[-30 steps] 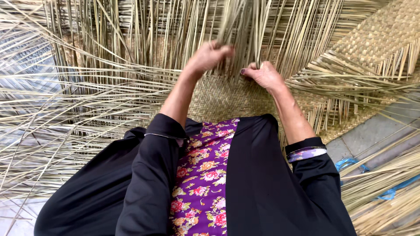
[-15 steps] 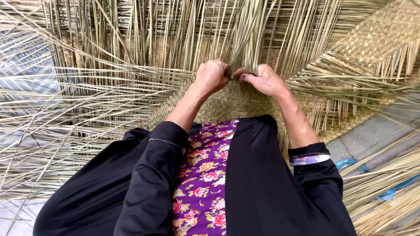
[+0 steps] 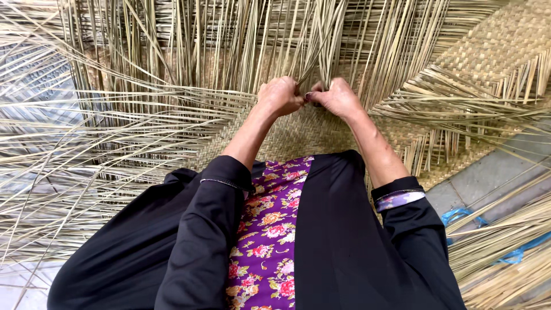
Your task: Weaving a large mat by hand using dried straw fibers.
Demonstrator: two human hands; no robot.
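Two hands meet knuckle to knuckle at the woven mat's working edge: left hand curled closed, pinching pale reed strips that rise straight above it; right hand just beside, fingers bent, gripping the same bunch. Finished weave lies directly below both hands, loose strips fanning left and right; blue cord well below-right of the right hand.

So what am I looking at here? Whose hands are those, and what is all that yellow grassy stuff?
The camera sits on a person's head and looks down, so you see their own arms. The left hand and the right hand are close together, pinching thin dry straw strips. The strips fan out all around. Under the hands lies a woven mat made of the same strips. Another woven piece lies at the top right. The person wears black sleeves and a purple flowered cloth.
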